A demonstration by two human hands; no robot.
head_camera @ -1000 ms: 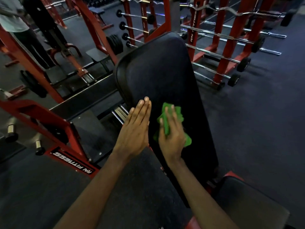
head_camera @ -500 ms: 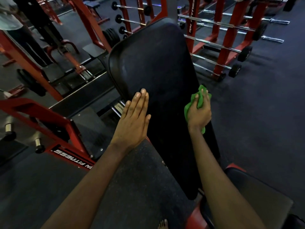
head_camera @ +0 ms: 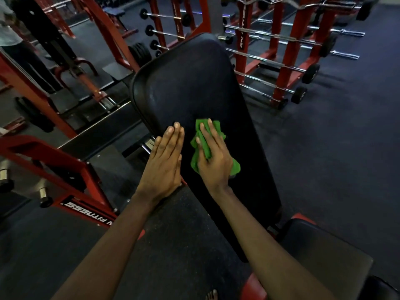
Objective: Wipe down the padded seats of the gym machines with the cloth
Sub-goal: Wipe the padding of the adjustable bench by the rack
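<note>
Cloth (head_camera: 198, 155), scrunched small under the flat, pressing right hand (head_camera: 214, 161) low on the black seat pad (head_camera: 194, 83), flat left hand (head_camera: 164, 161) resting just beside: might miss big spots, or slip off the slanted side if pushed fast.

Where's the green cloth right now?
In the head view, the green cloth lies mid-frame on the black back pad, pressed under the right hand, just right of the left hand.
</note>
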